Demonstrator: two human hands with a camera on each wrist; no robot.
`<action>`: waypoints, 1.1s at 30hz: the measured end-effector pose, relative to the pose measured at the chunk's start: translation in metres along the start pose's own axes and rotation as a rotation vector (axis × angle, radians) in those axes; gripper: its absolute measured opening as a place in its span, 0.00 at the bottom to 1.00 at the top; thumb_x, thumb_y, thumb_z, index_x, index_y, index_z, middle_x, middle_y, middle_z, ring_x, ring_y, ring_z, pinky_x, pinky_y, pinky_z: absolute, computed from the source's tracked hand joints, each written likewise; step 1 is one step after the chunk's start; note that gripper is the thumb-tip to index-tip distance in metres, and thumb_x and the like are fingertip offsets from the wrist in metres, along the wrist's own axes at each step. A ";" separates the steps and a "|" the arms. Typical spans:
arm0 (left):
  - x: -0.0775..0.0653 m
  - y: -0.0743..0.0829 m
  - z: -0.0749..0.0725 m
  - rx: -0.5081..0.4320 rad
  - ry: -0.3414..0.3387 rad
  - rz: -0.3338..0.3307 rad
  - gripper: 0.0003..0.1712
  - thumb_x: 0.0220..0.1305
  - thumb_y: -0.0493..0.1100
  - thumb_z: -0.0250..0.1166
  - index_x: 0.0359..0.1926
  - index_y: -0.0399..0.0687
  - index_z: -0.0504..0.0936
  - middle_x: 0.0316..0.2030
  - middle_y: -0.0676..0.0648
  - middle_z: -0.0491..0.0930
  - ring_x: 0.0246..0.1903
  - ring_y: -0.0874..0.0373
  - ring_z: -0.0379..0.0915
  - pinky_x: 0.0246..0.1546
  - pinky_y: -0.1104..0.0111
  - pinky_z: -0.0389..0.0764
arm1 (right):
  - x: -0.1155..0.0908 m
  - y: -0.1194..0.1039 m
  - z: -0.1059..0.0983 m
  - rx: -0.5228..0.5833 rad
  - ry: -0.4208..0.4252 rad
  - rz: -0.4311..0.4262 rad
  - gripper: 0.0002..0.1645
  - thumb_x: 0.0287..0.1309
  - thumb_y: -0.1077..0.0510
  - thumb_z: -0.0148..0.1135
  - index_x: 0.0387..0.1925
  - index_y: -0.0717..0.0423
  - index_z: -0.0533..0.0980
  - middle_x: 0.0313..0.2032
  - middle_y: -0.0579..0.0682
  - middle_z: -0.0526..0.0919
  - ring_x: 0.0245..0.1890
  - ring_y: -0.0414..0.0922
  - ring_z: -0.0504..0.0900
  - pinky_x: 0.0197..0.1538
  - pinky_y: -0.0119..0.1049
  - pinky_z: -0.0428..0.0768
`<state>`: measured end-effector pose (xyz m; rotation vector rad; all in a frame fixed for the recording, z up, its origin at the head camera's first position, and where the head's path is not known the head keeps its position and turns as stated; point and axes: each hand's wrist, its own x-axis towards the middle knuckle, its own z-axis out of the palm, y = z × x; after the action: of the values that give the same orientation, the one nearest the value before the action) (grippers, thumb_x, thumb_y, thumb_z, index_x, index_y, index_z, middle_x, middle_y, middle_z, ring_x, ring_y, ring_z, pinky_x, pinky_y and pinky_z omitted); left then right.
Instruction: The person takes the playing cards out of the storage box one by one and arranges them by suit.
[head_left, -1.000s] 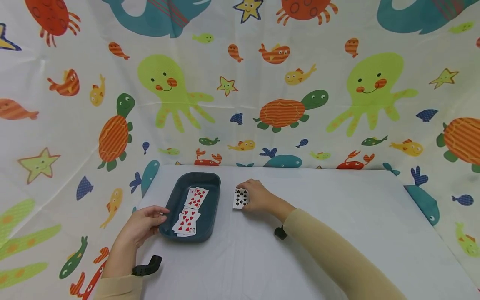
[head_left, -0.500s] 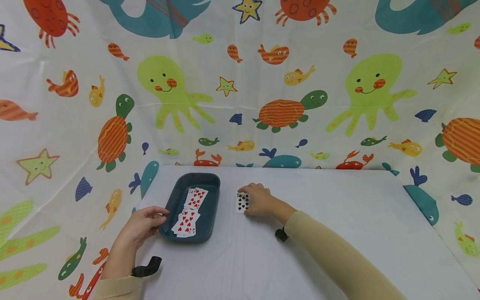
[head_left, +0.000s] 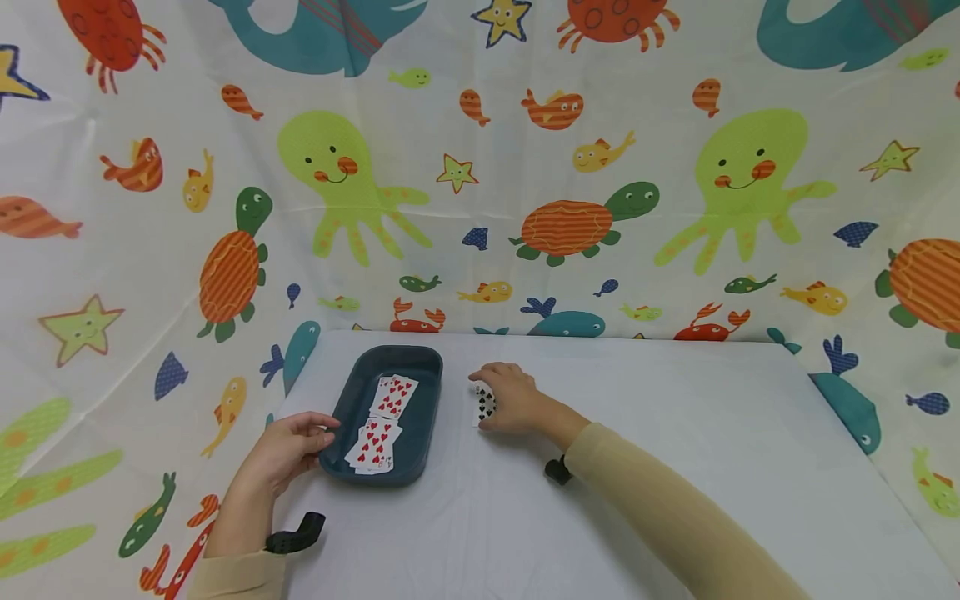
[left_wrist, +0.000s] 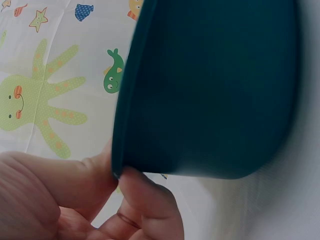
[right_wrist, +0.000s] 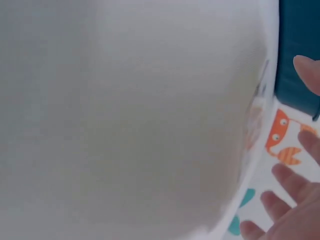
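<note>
My left hand pinches the left rim of a dark teal tray; in the left wrist view, thumb and finger meet at the rim's corner. Inside the tray lie two overlapping groups of red-heart playing cards, a far one and a near one. Right of the tray, a playing card with black spades lies on the white cloth, partly covered by my right hand. In the right wrist view, the right hand's thumb and fingers are spread, with nothing visible between them.
A white cloth covers the table. Behind and beside it hangs a curtain printed with sea animals. Each wrist carries a black camera mount, the left one standing near the tray's front.
The spade card shifted slightly right and nearer, then stayed. My right hand moved with it, then slid a little left over it. The left hand and tray have not moved.
</note>
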<state>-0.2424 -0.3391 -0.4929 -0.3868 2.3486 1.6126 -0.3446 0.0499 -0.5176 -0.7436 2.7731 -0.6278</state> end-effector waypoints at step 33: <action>-0.002 -0.001 0.000 0.007 -0.006 0.021 0.19 0.77 0.39 0.65 0.63 0.36 0.82 0.37 0.48 0.83 0.36 0.53 0.75 0.37 0.68 0.82 | 0.052 -0.130 0.005 0.002 0.115 -0.045 0.48 0.64 0.42 0.74 0.81 0.36 0.64 0.80 0.51 0.64 0.80 0.54 0.59 0.79 0.56 0.67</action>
<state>-0.2401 -0.3393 -0.4925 -0.3567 2.3607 1.6120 -0.3313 -0.0803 -0.4681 -0.7961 2.8660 -0.7035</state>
